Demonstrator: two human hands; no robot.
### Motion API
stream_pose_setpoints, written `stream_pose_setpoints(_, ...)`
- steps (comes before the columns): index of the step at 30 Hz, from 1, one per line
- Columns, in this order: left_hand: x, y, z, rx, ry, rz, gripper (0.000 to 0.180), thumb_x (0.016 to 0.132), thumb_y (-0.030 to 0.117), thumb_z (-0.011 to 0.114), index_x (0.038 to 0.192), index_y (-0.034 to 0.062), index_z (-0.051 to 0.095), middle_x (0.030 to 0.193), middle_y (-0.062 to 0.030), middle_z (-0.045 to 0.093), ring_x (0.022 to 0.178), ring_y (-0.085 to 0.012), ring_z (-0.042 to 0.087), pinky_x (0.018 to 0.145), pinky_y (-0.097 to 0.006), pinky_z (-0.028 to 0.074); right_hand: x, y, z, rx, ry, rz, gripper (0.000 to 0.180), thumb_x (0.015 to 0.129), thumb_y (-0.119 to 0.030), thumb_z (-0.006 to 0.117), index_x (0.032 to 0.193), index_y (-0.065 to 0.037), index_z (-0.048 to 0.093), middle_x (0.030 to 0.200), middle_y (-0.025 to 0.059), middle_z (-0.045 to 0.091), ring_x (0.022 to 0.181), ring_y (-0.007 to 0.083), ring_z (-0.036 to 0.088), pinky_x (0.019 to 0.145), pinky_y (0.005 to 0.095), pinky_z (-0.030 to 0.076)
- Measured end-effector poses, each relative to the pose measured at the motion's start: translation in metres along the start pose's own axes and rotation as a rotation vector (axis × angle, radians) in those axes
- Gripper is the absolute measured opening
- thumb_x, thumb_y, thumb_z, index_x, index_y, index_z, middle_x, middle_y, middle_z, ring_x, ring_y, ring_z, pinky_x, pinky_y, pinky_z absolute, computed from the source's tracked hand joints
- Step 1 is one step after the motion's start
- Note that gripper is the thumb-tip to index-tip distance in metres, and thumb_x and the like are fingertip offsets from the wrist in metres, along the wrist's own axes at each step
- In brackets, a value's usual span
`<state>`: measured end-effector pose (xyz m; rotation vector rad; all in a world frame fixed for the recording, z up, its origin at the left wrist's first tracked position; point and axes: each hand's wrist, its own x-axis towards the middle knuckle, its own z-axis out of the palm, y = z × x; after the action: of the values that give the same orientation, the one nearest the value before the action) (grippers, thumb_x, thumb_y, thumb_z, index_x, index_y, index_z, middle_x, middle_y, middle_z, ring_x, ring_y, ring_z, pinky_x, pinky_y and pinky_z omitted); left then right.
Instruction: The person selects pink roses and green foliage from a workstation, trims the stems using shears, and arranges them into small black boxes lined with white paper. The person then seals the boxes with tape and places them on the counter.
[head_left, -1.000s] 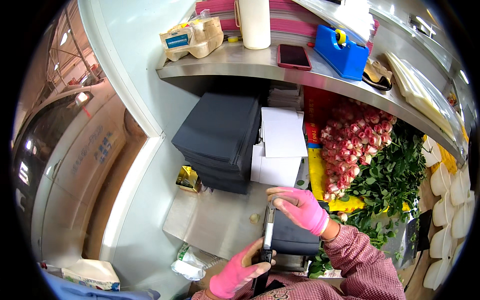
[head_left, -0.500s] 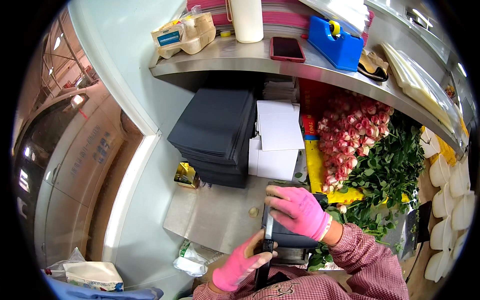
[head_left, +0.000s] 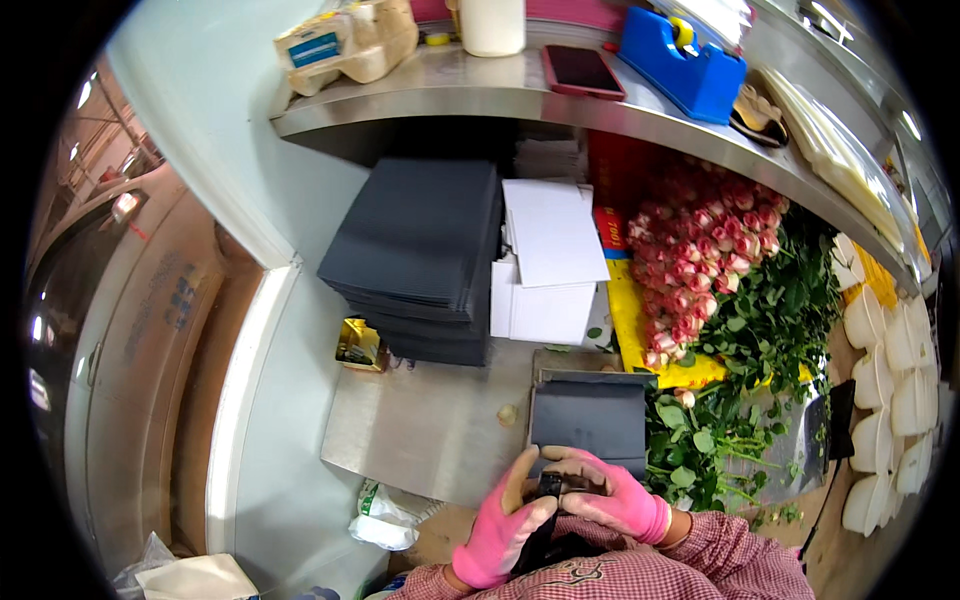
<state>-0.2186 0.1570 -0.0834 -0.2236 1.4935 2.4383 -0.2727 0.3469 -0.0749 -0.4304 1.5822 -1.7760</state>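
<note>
Close to my body, both hands in pink gloves are at a long black stapler-like tool (head_left: 549, 486) held end-up. The fingers of my left hand (head_left: 503, 525) close round its left side. My right hand (head_left: 622, 502) curls over its right side near the top end, fingers bent in; exactly what its fingertips touch is partly hidden. The tool's lower part is lost between the hands and my checked clothing. Just beyond my hands lies an open dark cardboard box (head_left: 588, 415) on the metal worktop (head_left: 425, 425).
Dark card sheets (head_left: 410, 240) and white cards (head_left: 555, 240) are stacked under a metal shelf (head_left: 430, 118). Pink-white roses (head_left: 700, 260) fill the right side, beside white tubs (head_left: 872, 395). A small gold box (head_left: 360, 345) sits left. The shelf carries a phone (head_left: 583, 70) and blue tape dispenser (head_left: 680, 65).
The tool has come down toward my body. My right hand has dropped from above it to its right side, uncovering the dark box. The whole view has shifted slightly.
</note>
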Motion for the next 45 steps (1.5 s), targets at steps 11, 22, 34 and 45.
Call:
stream_pose_setpoints(11, 0.091, -0.011, 0.123, 0.052, 0.017, 0.049, 0.091, 0.089, 0.032, 0.070, 0.153, -0.0050, 0.017, 0.142, -0.0223, 0.047, 0.128, -0.0309, 0.050, 0.111, -0.036, 0.037, -0.051, -0.023, -0.079, -0.245, 0.262, 0.156, 0.100, 0.075, -0.011, 0.072, 0.155, 0.001, 0.012, 0.143, 0.0207, 0.046, 0.112, 0.0228, 0.061, 0.092, 0.0350, 0.051)
stream_pose_setpoints(22, 0.111, -0.073, 0.085, 1.758, -0.699, -0.042, 0.080, 0.081, 0.027, 0.072, 0.149, 0.0058, 0.034, 0.153, -0.0192, 0.033, 0.145, -0.0379, 0.027, 0.117, -0.049, 0.024, -0.080, 0.056, -0.242, -0.792, -0.461, 0.663, 0.053, 0.077, -0.031, 0.066, 0.119, 0.001, 0.057, 0.095, 0.0193, 0.070, 0.088, 0.0320, 0.068, 0.076, 0.0416, 0.053)
stream_pose_setpoints(34, 0.159, -0.050, 0.002, 0.770, 0.174, -0.099, 0.047, 0.095, 0.033, 0.061, 0.128, 0.0000, 0.058, 0.134, -0.0224, 0.055, 0.129, -0.0314, 0.049, 0.112, -0.040, 0.034, -0.088, 0.059, -0.223, -1.039, -0.195, 0.541, 0.043, 0.083, -0.031, 0.065, 0.112, -0.001, 0.058, 0.109, 0.0219, 0.067, 0.103, 0.0373, 0.065, 0.087, 0.0458, 0.052)
stream_pose_setpoints(45, 0.160, -0.065, 0.027, 0.503, -0.120, -0.161, 0.056, 0.096, 0.027, 0.055, 0.144, 0.0009, 0.043, 0.132, -0.0132, 0.059, 0.116, -0.0246, 0.059, 0.101, -0.034, 0.045, -0.240, 0.150, -0.240, -0.094, -0.027, 1.006, 0.037, 0.078, -0.033, 0.070, 0.098, -0.002, 0.069, 0.075, 0.0079, 0.066, 0.068, 0.0158, 0.062, 0.061, 0.0339, 0.050)
